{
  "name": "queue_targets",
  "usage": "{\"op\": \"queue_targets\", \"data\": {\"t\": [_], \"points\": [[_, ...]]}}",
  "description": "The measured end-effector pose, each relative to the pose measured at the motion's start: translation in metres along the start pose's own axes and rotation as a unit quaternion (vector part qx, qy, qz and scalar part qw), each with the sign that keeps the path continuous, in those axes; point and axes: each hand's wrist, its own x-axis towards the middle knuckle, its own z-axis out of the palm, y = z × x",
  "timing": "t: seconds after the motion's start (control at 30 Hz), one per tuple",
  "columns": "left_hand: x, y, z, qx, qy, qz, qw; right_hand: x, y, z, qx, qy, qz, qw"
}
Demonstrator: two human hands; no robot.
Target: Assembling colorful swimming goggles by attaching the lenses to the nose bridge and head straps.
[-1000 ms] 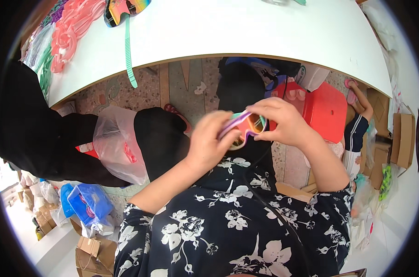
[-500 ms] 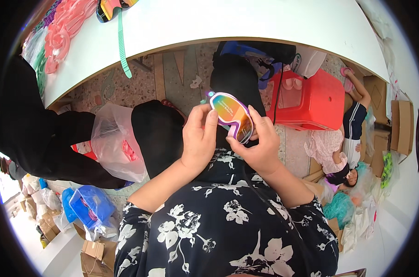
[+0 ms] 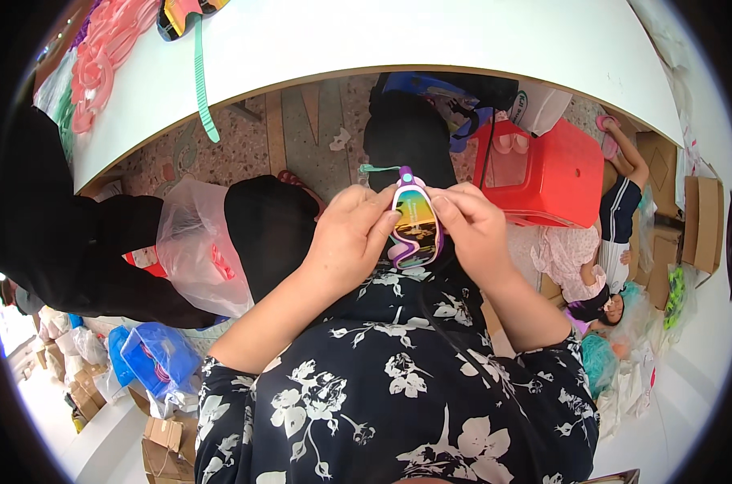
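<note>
Over my lap I hold a pair of swim goggles (image 3: 415, 211) with a purple and white frame and a rainbow mirrored lens, turned nearly upright. My left hand (image 3: 354, 234) pinches the left edge of the frame between thumb and fingers. On the opposite edge, my right hand (image 3: 472, 226) grips with its thumb near the lens. A short teal strap (image 3: 380, 168) sticks out to the left from the goggles' upper end. The back of the goggles is hidden from view.
Ahead stands a white table (image 3: 398, 36) with coral straps (image 3: 108, 60) and other goggles (image 3: 180, 16) with a green strap overhanging its edge. A red stool (image 3: 571, 173) is at right, beyond it a person (image 3: 613, 234). Another person in black sits left, beside a plastic bag (image 3: 193, 242).
The goggles have turned from a slant to nearly upright in my hands. Both my hands have shifted a little to the right, and the teal strap now shows more.
</note>
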Motion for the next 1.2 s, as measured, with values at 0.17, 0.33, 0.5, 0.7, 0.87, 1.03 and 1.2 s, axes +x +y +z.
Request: {"op": "queue_targets", "data": {"t": [0.17,0.33,0.5,0.7,0.87,1.03,1.2], "points": [[0.002,0.012,0.002,-0.118,-0.004,-0.061,0.991,0.021,0.000,-0.019,0.238,-0.099,0.201,0.945],[0.011,0.025,0.009,-0.372,-0.006,-0.298,0.879,0.044,0.011,-0.038,0.286,-0.243,0.274,0.885],[0.031,0.011,0.000,-0.499,-0.124,-0.358,0.780,0.066,0.025,-0.042,0.286,-0.345,0.316,0.836],[0.045,-0.002,-0.004,-0.514,-0.223,-0.382,0.735,0.083,0.019,-0.040,0.238,-0.421,0.331,0.810],[0.050,-0.004,-0.002,-0.507,-0.229,-0.383,0.738,0.086,0.023,-0.039,0.235,-0.415,0.347,0.808],[0.045,-0.004,0.003,-0.495,-0.197,-0.376,0.758,0.084,0.021,-0.043,0.194,-0.363,0.324,0.852],[0.041,0.002,0.004,-0.464,-0.188,-0.365,0.785,0.069,0.016,-0.044,0.202,-0.314,0.307,0.875]]}}
